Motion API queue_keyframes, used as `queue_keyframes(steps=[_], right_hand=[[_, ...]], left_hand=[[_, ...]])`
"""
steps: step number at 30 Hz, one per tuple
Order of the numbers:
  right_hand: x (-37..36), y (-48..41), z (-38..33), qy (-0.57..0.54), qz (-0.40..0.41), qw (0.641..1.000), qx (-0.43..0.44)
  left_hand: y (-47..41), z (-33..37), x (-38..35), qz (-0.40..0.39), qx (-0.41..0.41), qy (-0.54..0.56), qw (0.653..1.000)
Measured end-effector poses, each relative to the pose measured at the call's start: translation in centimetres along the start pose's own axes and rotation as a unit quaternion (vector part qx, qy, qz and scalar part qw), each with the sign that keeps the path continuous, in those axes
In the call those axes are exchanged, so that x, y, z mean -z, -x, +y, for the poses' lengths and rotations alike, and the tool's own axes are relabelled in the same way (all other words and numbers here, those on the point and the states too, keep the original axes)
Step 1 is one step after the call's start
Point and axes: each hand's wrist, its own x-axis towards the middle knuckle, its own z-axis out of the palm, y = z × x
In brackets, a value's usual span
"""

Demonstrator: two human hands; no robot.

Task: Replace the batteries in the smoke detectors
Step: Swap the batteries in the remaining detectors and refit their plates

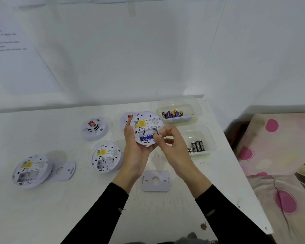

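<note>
Head view: left hand (136,152) gripping upturned smoke detector (146,126) by rim above table (77,199); right hand (171,140) pinching blue battery (147,138) in bay. Battery likely light, smooth, slippery; pinching near end seeming best.

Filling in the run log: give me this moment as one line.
left hand: holds opened detector | right hand: pinches blue battery end in compartment | upper slot: empty

"EVEREADY" on black batteries (198,146), in tub (203,154) right of fingers (166,131). Blue battery (146,138) at fingers, held detector (148,124) label: print unreadable.
</note>
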Motion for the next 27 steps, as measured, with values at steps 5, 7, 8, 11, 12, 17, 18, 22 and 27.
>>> queue_keyframes(steps=[5,7,8,11,12,17,18,22,27], right_hand=[[1.6,-1.5,-1.5,-0.177,-0.078,0.958,-0.213],[2.3,-2.0,-1.8,-0.253,-0.103,0.916,-0.294],[2.6,-2.1,-1.8,-0.278,-0.114,0.898,-0.32],[2.7,-2.6,-1.6,-0.252,-0.128,0.913,-0.296],[2.8,-2.8,-1.6,-0.211,-0.124,0.934,-0.261],[5.8,-4.5,-2.3,-0.009,-0.145,0.978,-0.147],[6.8,-4.9,-2.2,0.105,-0.15,0.975,-0.124],[8.9,-6.3,-0.9,0.455,-0.239,0.851,-0.109],[7.8,-6.9,0.3,0.553,-0.266,0.785,-0.089]], left_hand=[[0.4,0.7,-0.4,-0.024,-0.017,-0.015,0.999],[0.5,0.7,-0.6,-0.032,-0.02,-0.016,0.999],[0.5,0.8,-0.7,-0.036,-0.02,-0.017,0.999],[0.6,0.9,-1.1,-0.042,-0.016,-0.021,0.999],[0.5,0.9,-1.2,-0.043,-0.016,-0.017,0.999],[-0.2,1.5,-1.7,-0.046,-0.007,0.017,0.999],[-0.3,1.6,-1.7,-0.046,-0.001,0.02,0.999],[-0.3,1.1,-1.0,-0.037,0.01,0.036,0.999],[-0.2,1.0,-0.9,-0.035,0.011,0.042,0.998]])
